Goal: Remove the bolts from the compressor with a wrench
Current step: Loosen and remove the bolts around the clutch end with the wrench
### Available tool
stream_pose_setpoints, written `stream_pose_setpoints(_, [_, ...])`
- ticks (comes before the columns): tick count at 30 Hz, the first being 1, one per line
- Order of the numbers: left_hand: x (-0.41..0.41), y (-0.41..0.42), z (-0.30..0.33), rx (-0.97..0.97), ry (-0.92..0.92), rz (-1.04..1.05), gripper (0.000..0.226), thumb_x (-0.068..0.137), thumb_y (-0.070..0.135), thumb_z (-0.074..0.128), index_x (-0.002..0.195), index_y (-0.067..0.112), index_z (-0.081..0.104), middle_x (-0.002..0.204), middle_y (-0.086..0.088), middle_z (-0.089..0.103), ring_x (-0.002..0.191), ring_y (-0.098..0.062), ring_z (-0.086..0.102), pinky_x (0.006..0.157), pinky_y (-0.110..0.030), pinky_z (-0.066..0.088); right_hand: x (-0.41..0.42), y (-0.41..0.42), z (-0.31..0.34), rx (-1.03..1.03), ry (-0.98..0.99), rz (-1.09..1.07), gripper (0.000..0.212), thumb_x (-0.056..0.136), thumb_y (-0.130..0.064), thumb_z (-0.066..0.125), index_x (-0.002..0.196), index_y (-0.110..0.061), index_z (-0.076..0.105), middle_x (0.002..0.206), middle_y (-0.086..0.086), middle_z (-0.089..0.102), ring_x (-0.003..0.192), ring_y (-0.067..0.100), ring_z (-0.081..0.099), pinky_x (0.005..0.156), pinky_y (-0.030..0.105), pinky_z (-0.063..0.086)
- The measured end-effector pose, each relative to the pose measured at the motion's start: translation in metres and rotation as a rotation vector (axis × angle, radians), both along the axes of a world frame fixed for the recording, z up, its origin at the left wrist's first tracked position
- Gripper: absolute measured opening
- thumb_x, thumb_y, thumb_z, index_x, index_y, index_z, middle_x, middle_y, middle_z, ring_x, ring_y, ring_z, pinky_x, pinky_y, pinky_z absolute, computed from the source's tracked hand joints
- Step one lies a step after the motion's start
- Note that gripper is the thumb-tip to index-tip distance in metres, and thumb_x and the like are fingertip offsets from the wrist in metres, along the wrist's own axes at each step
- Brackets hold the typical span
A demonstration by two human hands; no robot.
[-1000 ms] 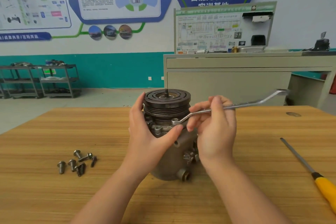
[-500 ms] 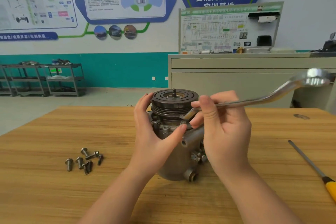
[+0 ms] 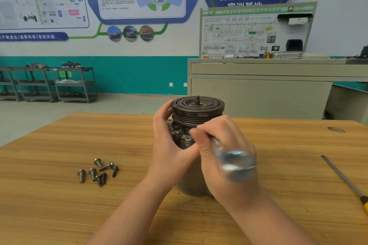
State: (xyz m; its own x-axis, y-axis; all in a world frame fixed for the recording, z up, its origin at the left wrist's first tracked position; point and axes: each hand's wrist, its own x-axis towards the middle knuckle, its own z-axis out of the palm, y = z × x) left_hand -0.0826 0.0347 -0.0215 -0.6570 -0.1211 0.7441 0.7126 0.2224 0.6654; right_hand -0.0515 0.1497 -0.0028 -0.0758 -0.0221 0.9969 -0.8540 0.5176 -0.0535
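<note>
Compressor [image 3: 192,185]: it stands upright on the worktop [image 3: 59,205] right in front of me, pulley end up, so the bolts round its collar under the pulley are within reach
Left hand [image 3: 169,151]: my grip is wrapped round the left side of the housing, fingertips up at the pulley rim and thumb across the front; I judge that this braces the body against the turning force
Right hand [image 3: 223,145]: my grip is curled round the wrench shaft close to the compressor, fingers near the collar, which I judge gives control over where the working end sits
Wrench [image 3: 236,162]: its free ring end points toward me and is smeared with motion blur in front of my right hand; the working end is hidden behind my fingers, so I cannot tell whether it is seated on a bolt head
Loose bolts [image 3: 98,171]: a small heap lies on the worktop to the left, well apart from the compressor, out of the wrench's sweep
Screwdriver [image 3: 346,183]: it lies at the right edge of the worktop, yellow handle toward me, untouched
Progress: with several bolts already out, I judge the job well along, with at least one fastener on the near collar yet to come out
Risk: the wrench may slip off a bolt head if it is not fully seated
</note>
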Motion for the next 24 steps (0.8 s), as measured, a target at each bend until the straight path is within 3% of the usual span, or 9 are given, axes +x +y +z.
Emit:
stream_pose_setpoints(3, [-0.001,-0.002,-0.004,-0.06,0.016,0.032,0.088,0.063,0.051,0.079,0.134,0.049,0.027,0.141,0.007,0.041,0.134,-0.011,0.041,0.11,-0.033,0.04,-0.004,0.002,0.001,-0.373,-0.165,0.35,0.029,0.103,-0.036,0.039,0.084,-0.017,0.052,0.065,0.003,0.056,0.048,0.014,0.051,0.05,0.023,0.043])
stream_pose_setpoints(6, [-0.001,-0.004,-0.002,-0.083,0.029,0.041,0.087,0.064,0.05,0.079,0.133,0.054,0.026,0.14,0.014,0.039,0.135,-0.006,0.037,0.109,-0.023,0.038,-0.013,0.014,0.008,-0.76,-0.434,0.603,0.022,0.101,-0.025,0.037,0.083,-0.015,0.045,0.065,0.007,0.064,0.039,0.021,0.048,0.044,0.022,0.04])
stream_pose_setpoints(9, [0.0,-0.002,-0.001,-0.074,0.03,0.029,0.086,0.064,0.048,0.078,0.133,0.05,0.027,0.139,0.013,0.039,0.134,-0.003,0.037,0.107,-0.017,0.036,-0.027,0.031,0.017,-0.96,-0.849,0.902,0.021,0.104,-0.018,0.037,0.088,-0.01,0.048,0.061,0.009,0.064,0.039,0.017,0.05,0.041,0.02,0.042])
stream_pose_setpoints(11, [0.001,-0.002,-0.001,-0.067,0.039,0.034,0.085,0.064,0.048,0.078,0.133,0.048,0.027,0.139,0.013,0.039,0.133,0.0,0.037,0.105,-0.013,0.034,-0.032,0.038,0.02,-1.01,-0.961,1.029,0.024,0.104,-0.021,0.038,0.087,-0.01,0.051,0.064,0.009,0.066,0.044,0.014,0.054,0.043,0.02,0.046])
stream_pose_setpoints(14, [0.002,0.001,-0.002,-0.091,0.069,0.094,0.08,0.065,0.051,0.075,0.13,0.051,0.028,0.142,0.009,0.031,0.135,0.003,0.029,0.105,-0.009,0.03,-0.027,0.038,0.023,-0.987,-0.784,1.012,0.025,0.1,-0.031,0.044,0.087,-0.011,0.051,0.071,0.009,0.069,0.053,0.013,0.062,0.05,0.022,0.051])
stream_pose_setpoints(17, [0.003,0.004,-0.004,-0.102,0.1,0.121,0.064,0.066,0.052,0.072,0.118,0.05,0.036,0.146,0.007,0.022,0.14,0.001,0.019,0.107,-0.006,0.023,-0.019,0.034,0.025,-0.842,-0.571,0.81,0.025,0.092,-0.041,0.051,0.086,-0.016,0.052,0.07,0.008,0.069,0.05,0.015,0.061,0.051,0.025,0.052])
stream_pose_setpoints(21, [0.003,0.005,-0.004,-0.089,0.089,0.123,0.051,0.065,0.051,0.071,0.105,0.04,0.041,0.145,0.009,0.021,0.139,0.007,0.015,0.109,-0.008,0.021,-0.009,0.025,0.023,-0.62,-0.448,0.537,0.022,0.097,-0.04,0.05,0.075,-0.039,0.054,0.073,0.007,0.07,0.048,0.017,0.062,0.051,0.026,0.052])
stream_pose_setpoints(24, [0.003,0.005,-0.003,-0.079,0.066,0.124,0.051,0.064,0.052,0.072,0.102,0.038,0.041,0.143,0.011,0.022,0.138,0.008,0.016,0.109,-0.009,0.023,-0.003,0.019,0.017,-0.431,-0.248,0.371,0.016,0.098,-0.042,0.05,0.083,-0.036,0.053,0.072,0.0,0.068,0.052,0.01,0.064,0.054,0.024,0.051])
